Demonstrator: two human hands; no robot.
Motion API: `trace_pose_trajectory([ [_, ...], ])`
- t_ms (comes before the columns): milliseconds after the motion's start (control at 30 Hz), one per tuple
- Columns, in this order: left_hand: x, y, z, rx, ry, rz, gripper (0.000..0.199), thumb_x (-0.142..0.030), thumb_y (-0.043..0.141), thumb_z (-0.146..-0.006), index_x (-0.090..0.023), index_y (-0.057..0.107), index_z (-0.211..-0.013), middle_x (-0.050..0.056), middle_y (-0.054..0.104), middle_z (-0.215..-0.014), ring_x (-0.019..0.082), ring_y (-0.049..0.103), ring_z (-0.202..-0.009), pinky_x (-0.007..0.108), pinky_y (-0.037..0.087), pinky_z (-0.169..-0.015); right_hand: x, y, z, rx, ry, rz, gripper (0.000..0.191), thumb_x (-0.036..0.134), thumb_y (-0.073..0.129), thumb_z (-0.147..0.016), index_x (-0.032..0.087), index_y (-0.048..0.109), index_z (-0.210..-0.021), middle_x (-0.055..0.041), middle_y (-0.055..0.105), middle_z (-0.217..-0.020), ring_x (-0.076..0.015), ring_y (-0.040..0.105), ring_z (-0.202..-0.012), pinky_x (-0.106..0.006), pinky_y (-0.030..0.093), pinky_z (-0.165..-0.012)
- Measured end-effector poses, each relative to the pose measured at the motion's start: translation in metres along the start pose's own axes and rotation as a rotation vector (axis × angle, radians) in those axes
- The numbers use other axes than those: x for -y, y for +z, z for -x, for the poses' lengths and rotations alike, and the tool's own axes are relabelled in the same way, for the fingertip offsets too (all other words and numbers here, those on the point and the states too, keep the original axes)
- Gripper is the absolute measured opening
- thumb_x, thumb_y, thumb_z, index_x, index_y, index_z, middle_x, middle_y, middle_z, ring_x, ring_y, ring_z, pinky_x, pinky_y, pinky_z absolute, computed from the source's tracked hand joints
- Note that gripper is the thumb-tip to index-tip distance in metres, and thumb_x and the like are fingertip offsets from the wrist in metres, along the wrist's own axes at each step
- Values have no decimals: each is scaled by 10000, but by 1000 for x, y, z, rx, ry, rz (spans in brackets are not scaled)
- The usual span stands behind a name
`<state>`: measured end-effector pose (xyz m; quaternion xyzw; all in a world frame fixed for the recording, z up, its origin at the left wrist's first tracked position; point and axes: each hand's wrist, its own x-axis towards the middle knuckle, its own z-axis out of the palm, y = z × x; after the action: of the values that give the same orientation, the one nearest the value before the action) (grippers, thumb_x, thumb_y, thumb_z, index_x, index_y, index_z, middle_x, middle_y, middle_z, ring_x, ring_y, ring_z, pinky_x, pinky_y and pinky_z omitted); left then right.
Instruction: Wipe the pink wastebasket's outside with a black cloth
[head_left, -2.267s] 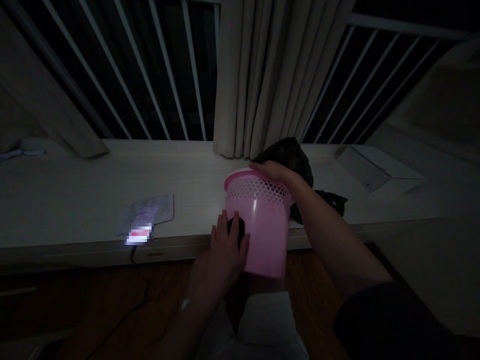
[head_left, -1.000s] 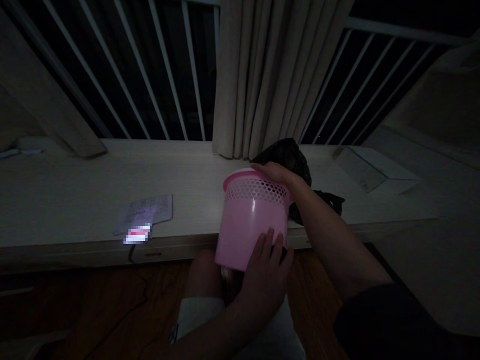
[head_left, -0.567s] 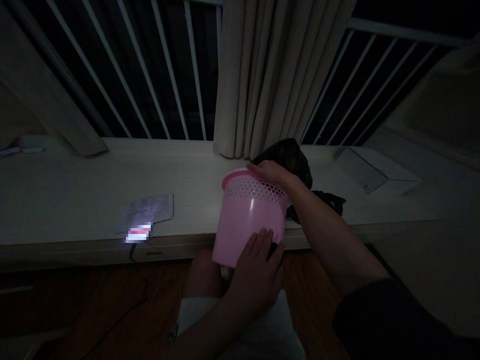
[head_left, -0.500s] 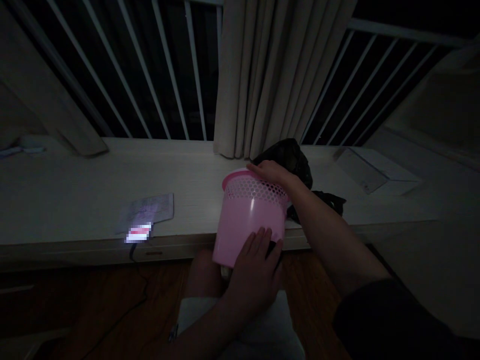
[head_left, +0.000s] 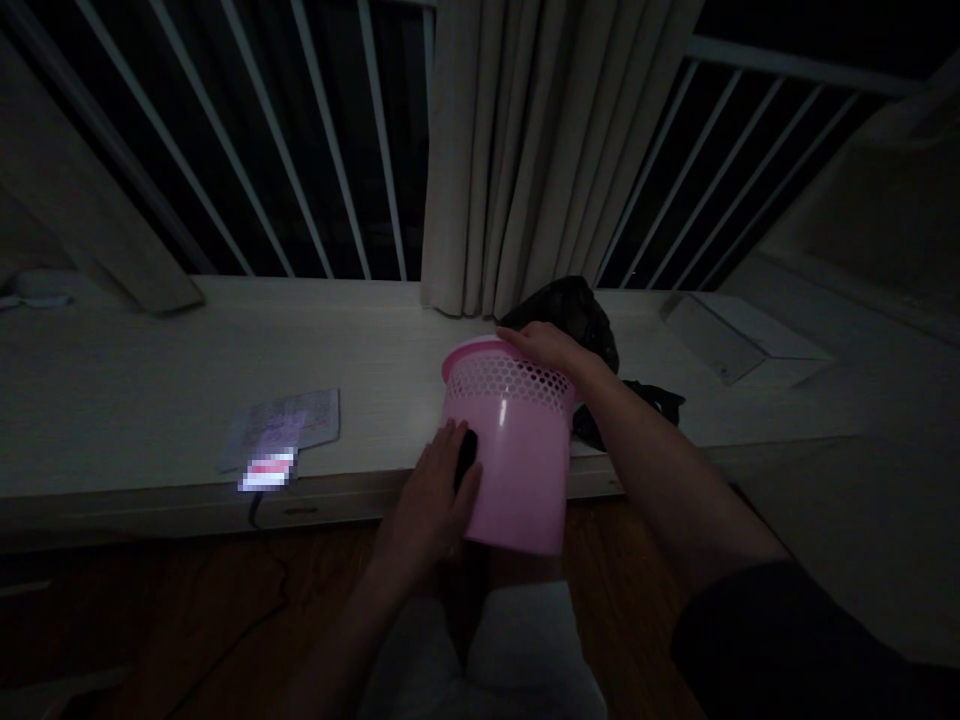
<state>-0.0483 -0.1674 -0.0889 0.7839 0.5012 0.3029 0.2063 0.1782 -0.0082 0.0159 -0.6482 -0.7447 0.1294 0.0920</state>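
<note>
A pink plastic basket (head_left: 521, 470) with a honeycomb-patterned band under its rim is held at the edge of the white ledge, its base over the person's lap. My right hand (head_left: 544, 345) grips the top rim, fingers over its far side. Against the basket's lower left side lies my left hand (head_left: 439, 490), with a small black object (head_left: 466, 455) between thumb and fingers. What that black object is cannot be made out. Behind the basket sits a black plastic bag (head_left: 581, 315).
The ledge (head_left: 375, 400) runs across the view, with a paper (head_left: 300, 415) and a lit, blurred device (head_left: 268, 468) on a cable at left. A white box (head_left: 750, 340) stands at right. Curtains (head_left: 487, 160) and window bars rise behind.
My left hand has moved left across the basket, from its lower right to its left side. The basket's base has swung to the right, while my right hand keeps hold of the rim.
</note>
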Motion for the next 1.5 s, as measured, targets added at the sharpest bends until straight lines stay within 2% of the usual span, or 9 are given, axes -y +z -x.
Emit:
trace_pose_trajectory([
  [100, 22, 3, 10, 15, -192, 150, 600, -443, 343, -984, -134, 266, -1493, 194, 398, -1490, 280, 423, -1350, 492, 393, -1083, -4, 2, -4, 7, 8, 3, 736, 698, 256, -914, 137, 717, -796, -148, 714, -839, -248, 674, -800, -300, 468, -719],
  [200, 26, 5, 13, 26, -245, 203, 609, -470, 321, -986, -139, 258, -1493, 196, 365, -1509, 285, 405, -1360, 496, 377, -1091, -2, 3, -6, 14, -1, 14, 717, 682, 267, -920, 140, 713, -775, -154, 713, -843, -260, 675, -809, -317, 473, -737],
  [300, 12, 9, 3, -1, -188, 158, 607, -464, 337, -982, -161, 239, -1499, 183, 306, -1544, 287, 325, -1405, 512, 337, -1113, 6, 3, -6, 17, -16, 31, 712, 683, 268, -919, 145, 713, -783, -158, 717, -876, -268, 675, -841, -326, 479, -764],
  [467, -22, 17, -12, -64, -102, -5, 644, -443, 441, -940, -124, 277, -1475, 245, 255, -1543, 356, 230, -1432, 568, 342, -1088, 12, 1, -3, 17, 2, 61, 716, 681, 262, -920, 144, 724, -818, -164, 721, -924, -280, 672, -912, -326, 486, -795],
  [700, -56, 25, -18, -35, 101, -218, 654, -470, 512, -891, -115, 379, -1425, 267, 217, -1547, 455, 160, -1424, 641, 274, -1084, 9, 0, -3, 26, 10, 73, 733, 673, 246, -928, 136, 720, -776, -177, 721, -913, -293, 672, -933, -326, 478, -805],
  [867, -79, 32, -16, 17, 236, -266, 685, -486, 582, -840, -126, 428, -1402, 269, 245, -1535, 474, 176, -1413, 631, 253, -1094, 7, 1, -4, 23, -7, 83, 724, 665, 253, -932, 137, 718, -764, -177, 721, -933, -282, 670, -941, -314, 464, -820],
  [1100, -85, 45, -4, 65, 385, -297, 632, -484, 554, -862, -120, 463, -1371, 254, 323, -1509, 412, 232, -1419, 562, 267, -1116, 0, 3, 0, 21, -9, 79, 817, 726, 170, -906, 139, 722, -765, -161, 719, -845, -258, 675, -850, -294, 457, -729],
  [1267, -85, 52, 10, 85, 497, -345, 550, -456, 535, -885, -97, 529, -1302, 249, 420, -1454, 375, 321, -1392, 507, 273, -1127, 3, 4, -1, 19, -21, 81, 837, 749, 162, -890, 142, 730, -800, -151, 717, -857, -238, 665, -810, -286, 444, -706],
  [1500, -77, 49, 12, 131, 551, -298, 536, -436, 567, -872, -114, 527, -1299, 239, 412, -1466, 344, 326, -1397, 475, 256, -1143, 4, 4, 2, -12, -42, 110, 814, 691, 163, -931, 127, 733, -790, -155, 713, -822, -230, 658, -771, -281, 411, -665],
])
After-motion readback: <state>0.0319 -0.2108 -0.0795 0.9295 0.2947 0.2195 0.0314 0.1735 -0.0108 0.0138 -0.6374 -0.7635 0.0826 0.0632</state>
